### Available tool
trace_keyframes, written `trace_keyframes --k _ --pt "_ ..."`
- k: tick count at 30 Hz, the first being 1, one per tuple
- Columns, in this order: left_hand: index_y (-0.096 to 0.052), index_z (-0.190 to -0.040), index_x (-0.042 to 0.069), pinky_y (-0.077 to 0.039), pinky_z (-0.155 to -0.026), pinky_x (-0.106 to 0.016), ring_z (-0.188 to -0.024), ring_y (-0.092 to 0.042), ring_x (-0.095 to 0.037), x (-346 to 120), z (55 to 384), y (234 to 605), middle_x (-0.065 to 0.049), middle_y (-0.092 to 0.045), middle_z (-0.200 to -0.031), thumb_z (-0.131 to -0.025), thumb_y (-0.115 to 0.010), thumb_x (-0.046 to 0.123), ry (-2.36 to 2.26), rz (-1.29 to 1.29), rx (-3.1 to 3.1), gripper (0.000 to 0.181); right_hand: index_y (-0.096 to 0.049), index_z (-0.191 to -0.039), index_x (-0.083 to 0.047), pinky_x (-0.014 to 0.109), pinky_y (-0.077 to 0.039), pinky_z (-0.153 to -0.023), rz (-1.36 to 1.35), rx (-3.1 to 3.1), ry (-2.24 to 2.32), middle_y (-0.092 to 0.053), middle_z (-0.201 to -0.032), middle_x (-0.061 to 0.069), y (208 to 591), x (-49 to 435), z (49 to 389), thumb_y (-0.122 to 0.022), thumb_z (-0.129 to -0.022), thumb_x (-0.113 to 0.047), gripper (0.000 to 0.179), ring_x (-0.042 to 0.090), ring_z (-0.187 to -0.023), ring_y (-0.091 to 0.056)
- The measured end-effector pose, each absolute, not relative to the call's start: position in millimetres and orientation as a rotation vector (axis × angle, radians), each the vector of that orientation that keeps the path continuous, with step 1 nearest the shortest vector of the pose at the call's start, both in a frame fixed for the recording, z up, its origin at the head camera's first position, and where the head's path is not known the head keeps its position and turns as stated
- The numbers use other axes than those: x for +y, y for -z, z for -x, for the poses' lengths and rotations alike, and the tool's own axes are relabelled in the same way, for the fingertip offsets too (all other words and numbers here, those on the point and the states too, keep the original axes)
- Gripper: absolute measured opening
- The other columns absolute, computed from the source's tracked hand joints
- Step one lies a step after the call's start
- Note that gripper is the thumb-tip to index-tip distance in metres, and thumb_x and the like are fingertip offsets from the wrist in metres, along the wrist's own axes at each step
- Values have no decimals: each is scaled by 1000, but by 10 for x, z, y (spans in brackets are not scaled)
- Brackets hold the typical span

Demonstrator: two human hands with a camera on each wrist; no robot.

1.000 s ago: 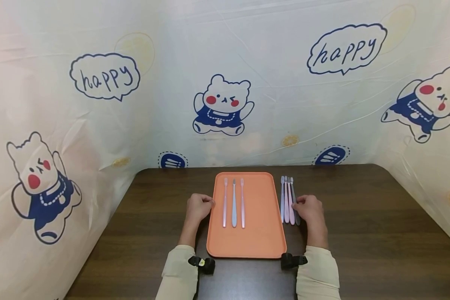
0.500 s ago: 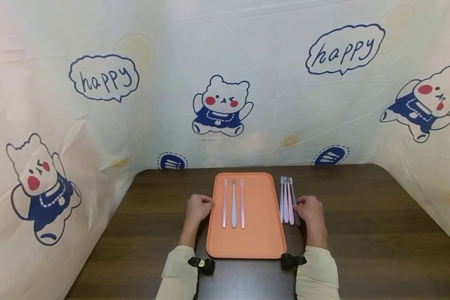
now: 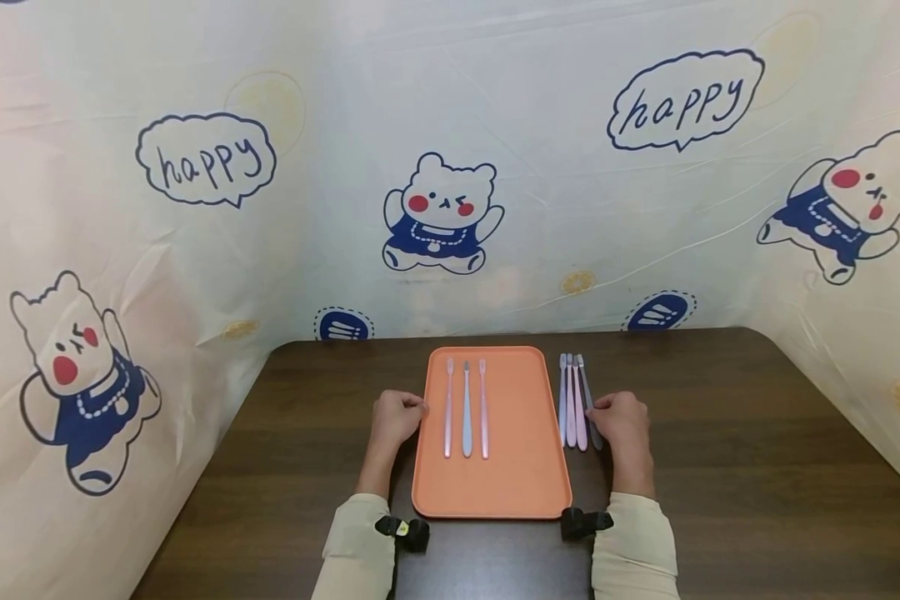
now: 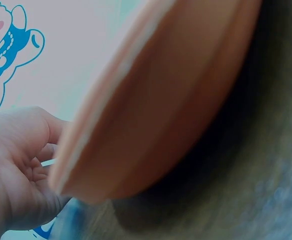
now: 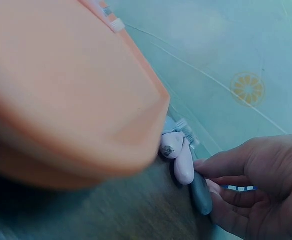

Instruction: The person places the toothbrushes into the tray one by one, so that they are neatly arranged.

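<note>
An orange tray (image 3: pixel 506 483) lies on the table, with two pink toothbrushes (image 3: pixel 448 417) and a blue toothbrush (image 3: pixel 467 421) side by side on its left half. My left hand (image 3: pixel 396 415) holds the tray's left rim; the left wrist view hides some fingertips behind the rim. Right of the tray, several toothbrushes (image 3: pixel 572 408) in lilac and pink lie close together. My right hand (image 3: pixel 621 417) pinches the dark grey toothbrush (image 5: pixel 201 195) at the right end of this row. Its handle end slants away from its neighbours.
The brown wooden table (image 3: pixel 735 467) extends past both arms. A printed curtain (image 3: pixel 555 192) with bears and "happy" bubbles stands behind it and along both sides. Black wrist cameras (image 3: pixel 587 522) sit close to the tray's near corners.
The grey toothbrush's handle end has shifted slightly right, away from the pink one beside it. Both hands stay nearly in place, and the head view has moved a little.
</note>
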State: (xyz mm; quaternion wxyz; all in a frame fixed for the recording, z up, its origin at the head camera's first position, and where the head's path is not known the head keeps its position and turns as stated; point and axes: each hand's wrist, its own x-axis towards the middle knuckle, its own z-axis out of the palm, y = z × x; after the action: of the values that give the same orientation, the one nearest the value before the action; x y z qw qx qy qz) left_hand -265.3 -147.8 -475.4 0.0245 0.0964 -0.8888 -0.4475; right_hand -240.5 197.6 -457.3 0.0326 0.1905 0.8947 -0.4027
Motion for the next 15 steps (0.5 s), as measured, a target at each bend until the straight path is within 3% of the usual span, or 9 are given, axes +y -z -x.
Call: trace_keyframes --k 15 --pt "-80 -95 2 -57 -67 -34 -79 -68 -21 -1479 2649 4751 -15 -77 -96 -89 -69 12 1392 -308 -2749 16 -72 -113 6 37 -55 -68 -589 2781 1210 -68 -110 27 4595 1971 2408 -67 -93 -18 31 35 -91 -62"
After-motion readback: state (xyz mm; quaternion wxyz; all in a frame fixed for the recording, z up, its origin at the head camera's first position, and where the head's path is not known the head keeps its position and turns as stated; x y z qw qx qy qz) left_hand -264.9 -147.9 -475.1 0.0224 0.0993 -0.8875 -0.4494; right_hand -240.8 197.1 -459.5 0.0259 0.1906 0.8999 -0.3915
